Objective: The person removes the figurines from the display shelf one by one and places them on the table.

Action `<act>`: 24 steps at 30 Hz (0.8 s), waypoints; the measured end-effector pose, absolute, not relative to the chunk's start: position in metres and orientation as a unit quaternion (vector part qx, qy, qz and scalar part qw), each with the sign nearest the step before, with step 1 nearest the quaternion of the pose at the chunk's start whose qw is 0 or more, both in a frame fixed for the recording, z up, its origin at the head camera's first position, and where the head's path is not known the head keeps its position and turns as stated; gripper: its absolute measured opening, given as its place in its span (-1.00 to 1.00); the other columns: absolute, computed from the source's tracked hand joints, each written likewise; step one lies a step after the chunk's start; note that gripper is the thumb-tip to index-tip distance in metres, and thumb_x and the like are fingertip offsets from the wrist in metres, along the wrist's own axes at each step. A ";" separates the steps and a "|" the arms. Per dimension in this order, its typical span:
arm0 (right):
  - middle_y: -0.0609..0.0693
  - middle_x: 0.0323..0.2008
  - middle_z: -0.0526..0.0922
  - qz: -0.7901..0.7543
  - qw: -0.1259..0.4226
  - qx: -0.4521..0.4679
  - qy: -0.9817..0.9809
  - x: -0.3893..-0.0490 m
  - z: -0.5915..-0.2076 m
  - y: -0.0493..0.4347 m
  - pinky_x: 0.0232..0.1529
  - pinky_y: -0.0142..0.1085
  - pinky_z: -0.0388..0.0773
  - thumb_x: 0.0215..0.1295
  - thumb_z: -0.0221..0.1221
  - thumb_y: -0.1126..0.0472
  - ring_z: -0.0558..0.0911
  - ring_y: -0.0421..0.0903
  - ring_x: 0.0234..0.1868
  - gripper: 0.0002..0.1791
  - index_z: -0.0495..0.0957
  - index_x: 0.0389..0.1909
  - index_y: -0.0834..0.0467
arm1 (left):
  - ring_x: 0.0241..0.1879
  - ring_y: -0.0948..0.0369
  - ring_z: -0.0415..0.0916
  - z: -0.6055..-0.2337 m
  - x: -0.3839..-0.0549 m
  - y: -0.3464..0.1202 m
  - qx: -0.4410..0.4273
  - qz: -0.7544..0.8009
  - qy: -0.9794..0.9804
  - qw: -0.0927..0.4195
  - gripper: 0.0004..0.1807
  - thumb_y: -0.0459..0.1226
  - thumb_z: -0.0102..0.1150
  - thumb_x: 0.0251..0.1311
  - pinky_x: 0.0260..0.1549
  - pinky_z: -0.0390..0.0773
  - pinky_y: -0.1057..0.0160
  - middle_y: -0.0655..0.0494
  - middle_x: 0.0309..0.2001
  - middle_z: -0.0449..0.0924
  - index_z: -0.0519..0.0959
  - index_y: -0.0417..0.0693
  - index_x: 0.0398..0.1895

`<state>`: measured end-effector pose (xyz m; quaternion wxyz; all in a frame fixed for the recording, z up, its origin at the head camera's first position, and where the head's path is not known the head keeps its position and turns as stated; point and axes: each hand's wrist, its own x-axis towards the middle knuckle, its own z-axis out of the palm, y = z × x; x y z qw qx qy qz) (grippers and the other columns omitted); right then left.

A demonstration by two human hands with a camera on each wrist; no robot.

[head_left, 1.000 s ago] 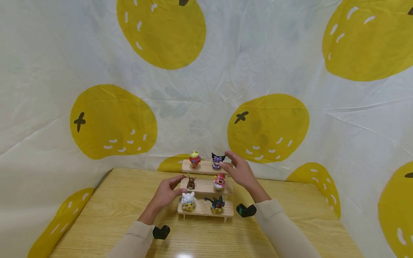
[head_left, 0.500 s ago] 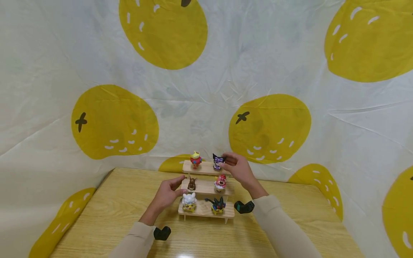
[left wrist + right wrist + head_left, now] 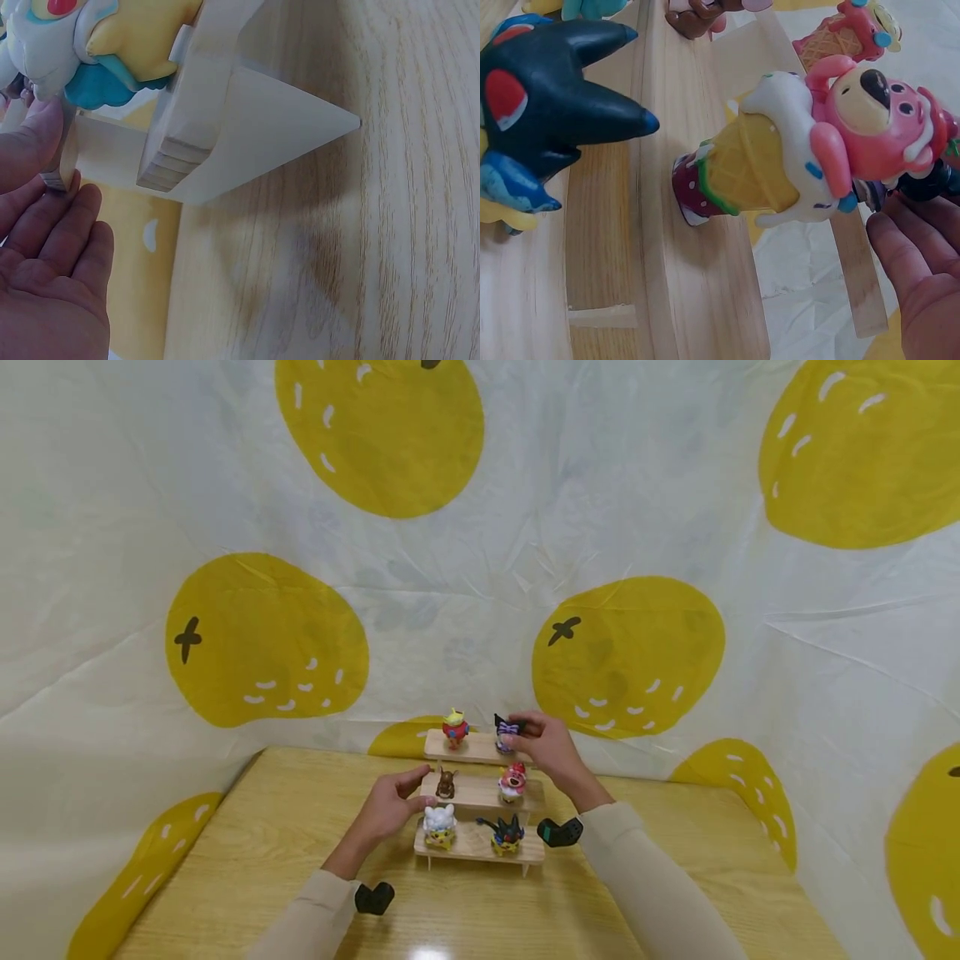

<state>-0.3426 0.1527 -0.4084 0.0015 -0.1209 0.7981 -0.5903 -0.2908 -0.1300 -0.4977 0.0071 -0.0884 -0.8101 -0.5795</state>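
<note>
Figurine in purple [image 3: 507,729], lower centre of the head view, pinched by the right hand [image 3: 553,752], seems light and stiff, best held round its body; left hand [image 3: 386,808] clamps the wooden stand [image 3: 477,790]

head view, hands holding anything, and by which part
The left hand pinches the middle shelf at its left end; the right hand appears to pinch the black-and-purple figure by its side.
</note>
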 end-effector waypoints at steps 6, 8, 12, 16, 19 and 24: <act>0.32 0.10 0.74 -0.590 -0.004 -0.118 0.799 -0.344 -0.406 0.150 -0.10 -0.47 0.67 0.37 0.35 0.36 0.72 -0.16 -0.07 -0.59 0.64 0.21 0.30 | 0.47 -0.16 0.39 -0.497 -0.292 -0.131 -0.089 -0.584 -0.807 0.005 -0.36 -0.32 0.39 0.31 0.39 0.48 -0.14 -0.17 0.47 0.44 0.47 -0.22 0.46; 0.31 0.06 0.76 -0.592 -0.001 -0.116 0.798 -0.345 -0.405 0.150 -0.12 -0.42 0.69 0.36 0.35 0.36 0.71 -0.20 -0.13 -0.60 0.65 0.20 0.31 | 0.47 -0.16 0.39 -0.498 -0.292 -0.130 -0.087 -0.584 -0.807 0.005 -0.36 -0.32 0.39 0.31 0.39 0.48 -0.14 -0.17 0.47 0.44 0.48 -0.21 0.45; 0.29 0.00 0.78 -0.597 0.006 -0.105 0.795 -0.347 -0.405 0.150 -0.07 -0.27 0.77 0.35 0.36 0.36 0.72 -0.23 -0.19 -0.61 0.67 0.18 0.30 | 0.47 -0.16 0.39 -0.498 -0.293 -0.130 -0.086 -0.585 -0.806 0.007 -0.36 -0.32 0.39 0.31 0.39 0.47 -0.15 -0.20 0.46 0.45 0.48 -0.23 0.45; 0.30 0.00 0.78 -0.606 0.012 -0.101 0.789 -0.348 -0.405 0.150 -0.05 -0.25 0.79 0.35 0.35 0.38 0.73 -0.22 -0.20 -0.62 0.66 0.17 0.33 | 0.46 -0.16 0.40 -0.498 -0.292 -0.130 -0.086 -0.585 -0.806 0.009 -0.36 -0.32 0.39 0.31 0.39 0.47 -0.14 -0.21 0.45 0.45 0.47 -0.25 0.45; 0.31 0.01 0.77 -0.610 0.016 -0.103 0.785 -0.348 -0.405 0.150 -0.06 -0.27 0.80 0.36 0.34 0.38 0.74 -0.21 -0.19 -0.62 0.65 0.18 0.35 | 0.46 -0.16 0.41 -0.498 -0.292 -0.130 -0.086 -0.583 -0.808 0.009 -0.36 -0.32 0.39 0.32 0.39 0.48 -0.13 -0.20 0.46 0.45 0.47 -0.23 0.45; 0.32 0.04 0.76 -0.613 0.019 -0.098 0.783 -0.346 -0.405 0.151 -0.04 -0.27 0.79 0.38 0.33 0.37 0.74 -0.20 -0.16 -0.62 0.65 0.19 0.34 | 0.46 -0.18 0.39 -0.497 -0.290 -0.130 -0.088 -0.582 -0.809 0.005 -0.36 -0.31 0.39 0.32 0.39 0.48 -0.13 -0.21 0.46 0.45 0.47 -0.25 0.45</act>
